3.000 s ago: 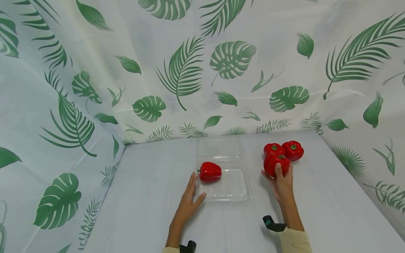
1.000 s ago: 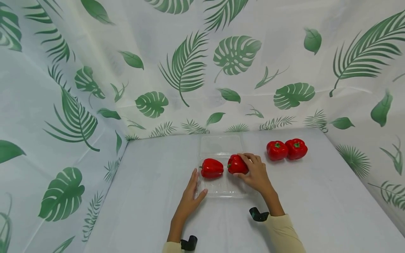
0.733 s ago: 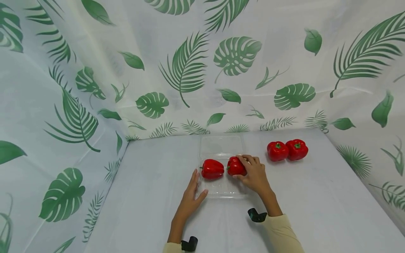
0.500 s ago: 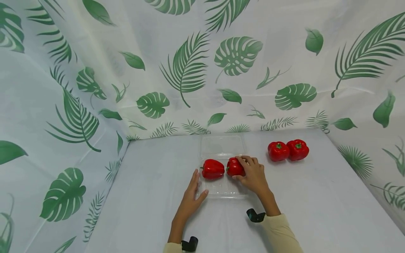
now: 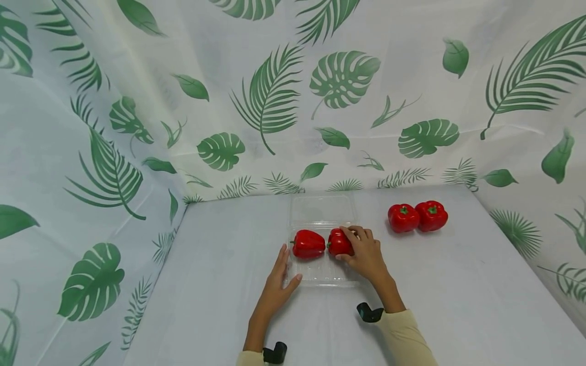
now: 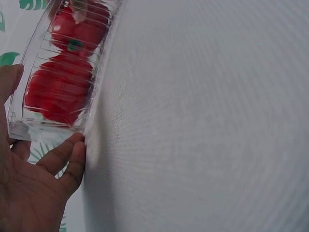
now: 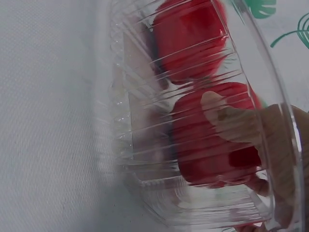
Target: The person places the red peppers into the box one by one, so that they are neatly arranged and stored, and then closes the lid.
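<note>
In the head view a clear plastic clamshell container [image 5: 316,274] lies on the table with its lid [image 5: 320,208] folded back. One red bell pepper [image 5: 309,244] lies on its side in the left half, its stem toward the left. My right hand [image 5: 366,254] grips a second red bell pepper [image 5: 339,242] in the right half; in the right wrist view the thumb [image 7: 231,118] lies on this pepper behind the clear wall. My left hand [image 5: 274,284] touches the container's left side with fingers fairly straight, thumb spread near the front corner. The left wrist view shows its fingertips [image 6: 77,145] at the container's end.
Two more red bell peppers [image 5: 403,218] [image 5: 432,215] stand side by side at the back right, stems up. A white cloth [image 5: 220,284] covers the table. Leaf-printed sheets [image 5: 274,101] rise behind it and along both sides.
My right hand has carried a pepper from the group at the back right into the container's right half and shifted it slightly left. The left hand has stayed at the container's left side.
</note>
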`<state>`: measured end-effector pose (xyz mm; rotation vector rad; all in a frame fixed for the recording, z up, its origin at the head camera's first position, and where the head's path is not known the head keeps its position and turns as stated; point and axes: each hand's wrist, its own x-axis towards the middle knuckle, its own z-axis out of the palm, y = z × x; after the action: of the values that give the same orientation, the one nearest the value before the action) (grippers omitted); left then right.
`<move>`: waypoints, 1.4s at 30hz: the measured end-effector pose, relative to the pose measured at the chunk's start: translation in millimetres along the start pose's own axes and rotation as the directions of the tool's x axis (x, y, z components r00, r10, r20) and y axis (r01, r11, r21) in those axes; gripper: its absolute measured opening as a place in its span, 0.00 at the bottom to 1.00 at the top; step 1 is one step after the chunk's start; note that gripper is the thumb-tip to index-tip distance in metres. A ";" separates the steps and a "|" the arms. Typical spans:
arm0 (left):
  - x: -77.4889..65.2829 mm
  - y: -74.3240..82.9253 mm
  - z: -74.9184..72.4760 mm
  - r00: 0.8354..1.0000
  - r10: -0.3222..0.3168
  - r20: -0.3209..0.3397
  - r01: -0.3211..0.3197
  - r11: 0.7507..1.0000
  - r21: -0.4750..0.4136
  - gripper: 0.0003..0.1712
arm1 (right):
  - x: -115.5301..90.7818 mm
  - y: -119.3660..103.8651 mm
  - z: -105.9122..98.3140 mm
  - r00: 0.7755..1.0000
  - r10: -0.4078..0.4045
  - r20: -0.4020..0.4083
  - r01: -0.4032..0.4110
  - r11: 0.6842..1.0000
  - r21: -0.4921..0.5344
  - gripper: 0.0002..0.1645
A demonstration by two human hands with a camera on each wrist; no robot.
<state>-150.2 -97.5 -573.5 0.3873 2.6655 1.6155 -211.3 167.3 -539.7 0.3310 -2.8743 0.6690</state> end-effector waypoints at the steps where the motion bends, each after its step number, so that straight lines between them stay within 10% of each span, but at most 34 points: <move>1: -0.2 -0.2 0.2 1.000 0.000 -0.001 0.000 1.000 0.003 0.45 | 0.1 0.2 0.2 1.000 0.006 0.005 -0.006 1.000 0.006 0.52; 42: -0.4 0.7 -0.1 1.000 -0.001 -0.013 0.002 1.000 0.013 0.44 | -4.0 0.3 -5.3 0.999 0.026 0.042 -0.034 0.983 0.182 0.48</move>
<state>-149.7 -97.3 -572.9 0.3762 2.6867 1.6060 -206.9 170.7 -536.0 0.3296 -2.8662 0.9457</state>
